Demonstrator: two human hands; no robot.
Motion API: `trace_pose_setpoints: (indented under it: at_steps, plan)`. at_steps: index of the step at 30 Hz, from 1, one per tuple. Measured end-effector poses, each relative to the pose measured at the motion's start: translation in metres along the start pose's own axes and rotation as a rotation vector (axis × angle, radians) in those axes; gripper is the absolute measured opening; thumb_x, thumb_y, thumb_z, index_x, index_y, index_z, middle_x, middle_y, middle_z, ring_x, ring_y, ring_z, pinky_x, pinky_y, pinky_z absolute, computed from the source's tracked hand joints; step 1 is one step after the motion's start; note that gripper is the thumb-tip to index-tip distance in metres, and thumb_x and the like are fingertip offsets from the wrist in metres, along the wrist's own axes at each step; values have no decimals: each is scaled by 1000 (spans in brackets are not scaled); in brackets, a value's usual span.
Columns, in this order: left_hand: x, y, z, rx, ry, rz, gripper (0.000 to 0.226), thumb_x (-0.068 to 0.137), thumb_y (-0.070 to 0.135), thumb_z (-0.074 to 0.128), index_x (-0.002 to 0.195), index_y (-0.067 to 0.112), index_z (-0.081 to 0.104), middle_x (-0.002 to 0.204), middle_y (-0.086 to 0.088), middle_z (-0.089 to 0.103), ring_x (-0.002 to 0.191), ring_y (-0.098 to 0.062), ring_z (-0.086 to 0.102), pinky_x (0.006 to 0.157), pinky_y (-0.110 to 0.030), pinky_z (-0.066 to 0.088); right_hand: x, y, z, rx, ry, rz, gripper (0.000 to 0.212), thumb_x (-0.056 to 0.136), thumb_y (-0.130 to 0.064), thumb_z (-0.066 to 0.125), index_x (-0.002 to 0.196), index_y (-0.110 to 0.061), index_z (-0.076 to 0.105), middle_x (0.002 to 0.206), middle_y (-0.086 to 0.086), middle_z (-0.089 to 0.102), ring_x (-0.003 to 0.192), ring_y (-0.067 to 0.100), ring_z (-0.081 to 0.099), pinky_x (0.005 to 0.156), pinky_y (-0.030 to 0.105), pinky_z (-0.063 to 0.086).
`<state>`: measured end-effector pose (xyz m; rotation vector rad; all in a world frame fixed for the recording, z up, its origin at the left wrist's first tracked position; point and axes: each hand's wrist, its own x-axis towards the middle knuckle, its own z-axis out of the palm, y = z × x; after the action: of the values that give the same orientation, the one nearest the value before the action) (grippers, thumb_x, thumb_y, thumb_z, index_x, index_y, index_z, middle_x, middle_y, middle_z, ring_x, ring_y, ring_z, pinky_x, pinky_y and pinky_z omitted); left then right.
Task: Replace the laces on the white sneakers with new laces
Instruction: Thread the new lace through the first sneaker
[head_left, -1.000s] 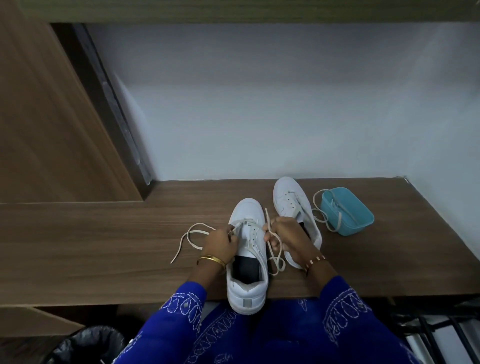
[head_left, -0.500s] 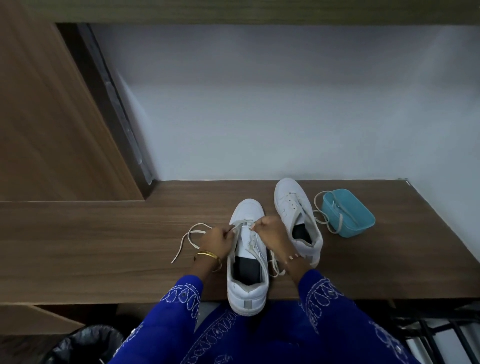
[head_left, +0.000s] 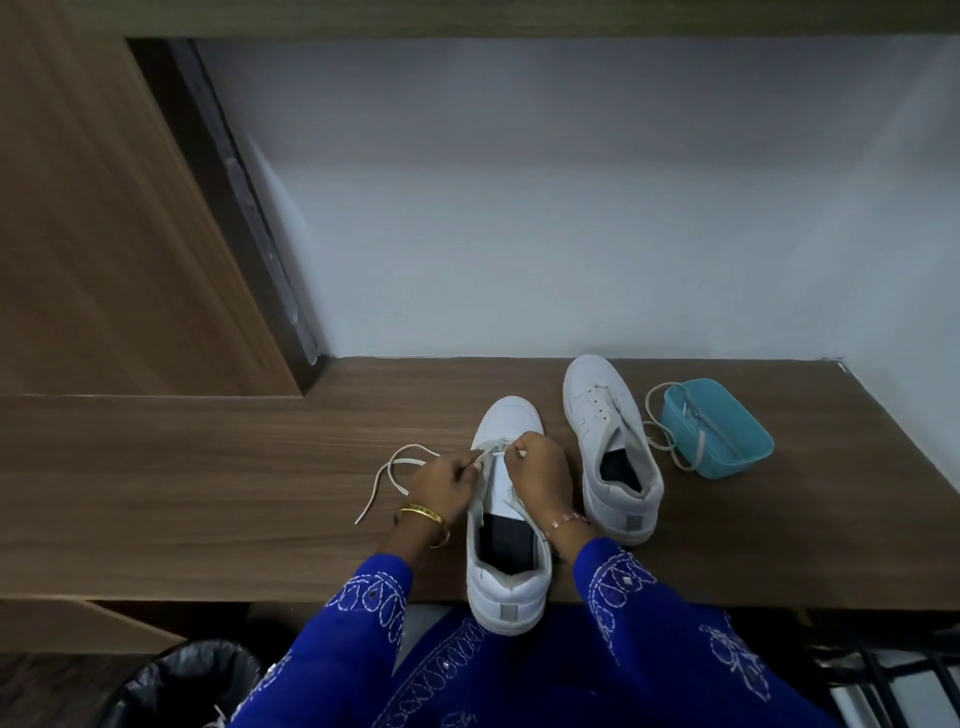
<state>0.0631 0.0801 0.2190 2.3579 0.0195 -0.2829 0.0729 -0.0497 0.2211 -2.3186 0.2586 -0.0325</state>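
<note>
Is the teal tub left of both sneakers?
No, the teal tub sits right of both sneakers, beside the far sneaker.

My right hand (head_left: 537, 475) covers the near shoe's (head_left: 509, 566) eyelets, so I can't tell how far its lace (head_left: 395, 470) is threaded. The bin (head_left: 176, 686) below me is cut off by the bottom edge. The tub's (head_left: 719, 428) contents are too small to tell.

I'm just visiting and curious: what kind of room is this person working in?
Probably a home or office nook, though that's a guess: a built-in wooden desk against a plain wall, a wood panel at the left, and a lined bin below.
</note>
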Motion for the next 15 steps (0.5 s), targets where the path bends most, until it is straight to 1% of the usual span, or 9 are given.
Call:
trace_pose_setpoints:
  at_steps: [2, 4, 5, 7, 10, 11, 13, 14, 15]
  plan:
    - [0, -1, 0, -38, -3, 9, 53, 80, 43, 32, 114, 20, 65, 109, -12, 68, 106, -29, 59, 89, -35, 46, -1, 1, -1, 39, -4, -2, 21, 91, -12, 48, 79, -1, 61, 88, 19, 66, 74, 24, 53, 62, 25, 32]
    - [1, -3, 1, -77, -8, 17, 39, 92, 36, 40, 119, 21, 63, 116, -9, 66, 112, -25, 57, 93, -32, 44, -2, 1, -1, 68, -22, -5, 21, 90, -10, 49, 79, 1, 61, 86, 19, 66, 72, 19, 49, 61, 25, 32]
    - [1, -4, 2, -94, -12, 23, 35, 93, 32, 43, 120, 21, 62, 118, -7, 65, 114, -24, 56, 95, -31, 43, -2, 2, 0, 76, -37, -7, 20, 90, -10, 49, 78, 1, 61, 86, 19, 66, 72, 19, 50, 61, 26, 33]
    - [2, -8, 4, -142, -15, 26, 35, 92, 36, 45, 118, 23, 63, 117, -5, 66, 114, -22, 57, 97, -32, 43, -2, 3, 1, 83, -56, -18, 19, 90, -11, 49, 75, -4, 59, 84, 18, 65, 72, 21, 51, 63, 29, 37]
    - [3, -6, 3, -244, -13, -39, 41, 90, 49, 39, 101, 23, 69, 98, -5, 69, 100, -24, 62, 89, -34, 45, 0, 3, 4, 76, -77, -23, 22, 92, -13, 49, 75, -5, 60, 81, 14, 64, 75, 25, 55, 65, 30, 39]
    - [4, -4, 2, -291, -11, -68, 43, 91, 49, 38, 100, 21, 69, 93, -5, 69, 92, -24, 62, 84, -33, 46, 0, 3, 5, 67, -87, -26, 24, 92, -14, 49, 71, -8, 58, 75, 10, 62, 74, 25, 55, 64, 28, 37]
    - [10, 0, -1, -371, -8, -123, 37, 97, 35, 41, 103, 11, 68, 79, -6, 66, 73, -21, 61, 70, -31, 50, 0, 2, 5, 56, -84, -35, 35, 91, -13, 50, 57, -19, 45, 61, -4, 49, 70, 20, 51, 62, 26, 33]
    - [15, 0, -2, -382, -12, -138, 31, 96, 27, 45, 102, 7, 68, 73, -5, 63, 65, -19, 58, 64, -31, 52, 0, 1, 5, 55, -77, -45, 40, 91, -13, 50, 53, -23, 39, 58, -7, 44, 68, 19, 49, 61, 25, 32]
    - [19, 0, 0, -369, -24, -147, 25, 94, 23, 49, 99, 6, 68, 70, -6, 62, 63, -20, 58, 63, -35, 55, -1, 1, 3, 49, -69, -53, 43, 90, -12, 51, 51, -25, 37, 55, -7, 42, 66, 19, 49, 60, 26, 32]
